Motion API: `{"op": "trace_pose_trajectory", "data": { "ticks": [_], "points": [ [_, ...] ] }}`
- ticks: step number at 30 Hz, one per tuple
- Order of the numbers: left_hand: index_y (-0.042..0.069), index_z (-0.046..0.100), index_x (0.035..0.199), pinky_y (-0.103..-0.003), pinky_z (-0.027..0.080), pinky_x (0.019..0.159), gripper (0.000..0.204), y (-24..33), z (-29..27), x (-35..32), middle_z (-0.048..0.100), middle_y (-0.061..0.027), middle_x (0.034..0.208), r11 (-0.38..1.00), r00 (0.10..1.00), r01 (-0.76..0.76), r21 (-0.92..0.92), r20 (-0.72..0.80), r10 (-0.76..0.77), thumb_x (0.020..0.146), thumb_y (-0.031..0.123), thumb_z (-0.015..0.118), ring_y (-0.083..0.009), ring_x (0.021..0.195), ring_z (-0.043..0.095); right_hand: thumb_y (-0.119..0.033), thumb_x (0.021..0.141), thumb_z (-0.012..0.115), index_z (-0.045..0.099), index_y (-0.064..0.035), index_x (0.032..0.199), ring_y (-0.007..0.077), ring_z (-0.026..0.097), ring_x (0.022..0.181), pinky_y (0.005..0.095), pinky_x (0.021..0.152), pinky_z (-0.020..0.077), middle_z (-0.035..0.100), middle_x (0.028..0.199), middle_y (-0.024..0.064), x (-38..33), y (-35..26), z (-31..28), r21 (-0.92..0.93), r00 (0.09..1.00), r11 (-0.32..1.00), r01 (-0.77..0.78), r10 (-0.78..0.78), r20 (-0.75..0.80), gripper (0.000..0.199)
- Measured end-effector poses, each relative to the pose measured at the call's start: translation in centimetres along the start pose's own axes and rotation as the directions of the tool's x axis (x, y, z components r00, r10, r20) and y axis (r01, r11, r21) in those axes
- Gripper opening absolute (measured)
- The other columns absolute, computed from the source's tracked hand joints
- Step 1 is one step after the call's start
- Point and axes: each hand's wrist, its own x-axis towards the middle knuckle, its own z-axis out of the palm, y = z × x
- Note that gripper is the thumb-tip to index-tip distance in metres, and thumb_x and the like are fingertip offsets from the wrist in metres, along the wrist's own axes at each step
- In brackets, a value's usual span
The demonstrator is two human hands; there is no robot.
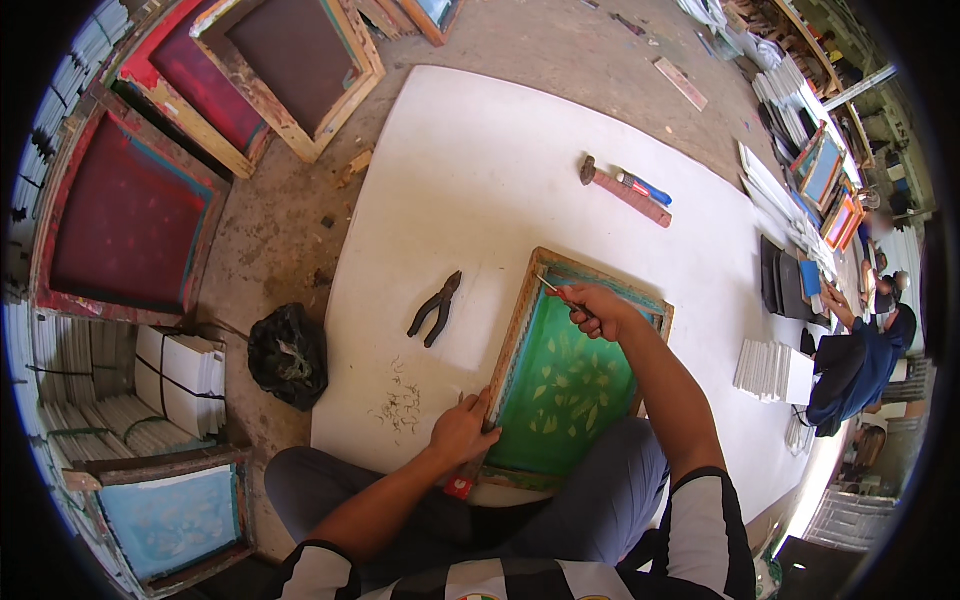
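A wooden screen-printing frame (519, 315) with green leaf-patterned mesh (540, 400) leans across my lap on a white sheet. My left hand (464, 432) is closed on its left rail. My right hand (595, 312) grips a thin red-handled screwdriver (566, 293), whose tip reaches the inner edge near the far left corner. Black-handled pliers (435, 310) lie left of the frame, jaws pointing away from me. Small bent staples (400, 400) are scattered near my left hand. A red object (459, 487) by my left forearm is partly hidden.
A hammer (628, 192) and a blue-handled tool (652, 190) lie farther off on the white sheet (480, 150). Left are a black plastic bag (288, 355), several framed screens (130, 215) and stacked white boards (180, 380). A person in dark clothes (865, 360) works at right beside stacked panels (775, 370).
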Motion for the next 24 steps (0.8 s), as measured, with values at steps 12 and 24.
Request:
{"op": "trace_pose_trajectory", "data": {
  "ticks": [12, 24],
  "points": [
    [-0.005, 0.042, 0.152, -0.046, 0.059, 0.077, 0.086, 0.2, -0.3, 0.2, 0.064, -0.0215, 0.116, 1.000, 1.000, -0.003, 0.007, 0.022, 0.003, 0.086, 0.041, 0.074, -0.0396, 0.090, 0.069, -0.039, 0.104, 0.052, 0.066, -0.0337, 0.135, 0.0387, 0.072, 0.096, 0.0546, 0.081, 0.0558, 0.075, 0.103, 0.0160, -1.3, 0.8, 2.4, -0.941, 0.689, 0.340, -0.004, -0.681, -0.249, 0.034],
    [-0.006, 0.043, 0.150, -0.046, 0.059, 0.078, 0.086, 0.4, -0.6, 0.1, 0.064, -0.0234, 0.117, 1.000, 0.999, 0.006, 0.014, 0.033, -0.007, 0.085, 0.041, 0.075, -0.0398, 0.092, 0.069, -0.027, 0.103, 0.052, 0.058, -0.0273, 0.144, 0.0359, 0.073, 0.085, 0.0526, 0.070, 0.0567, 0.074, 0.094, 0.0148, -1.7, -0.9, 3.6, -0.992, 0.766, 0.010, -0.126, -0.634, -0.103, 0.041]
  ]
}}
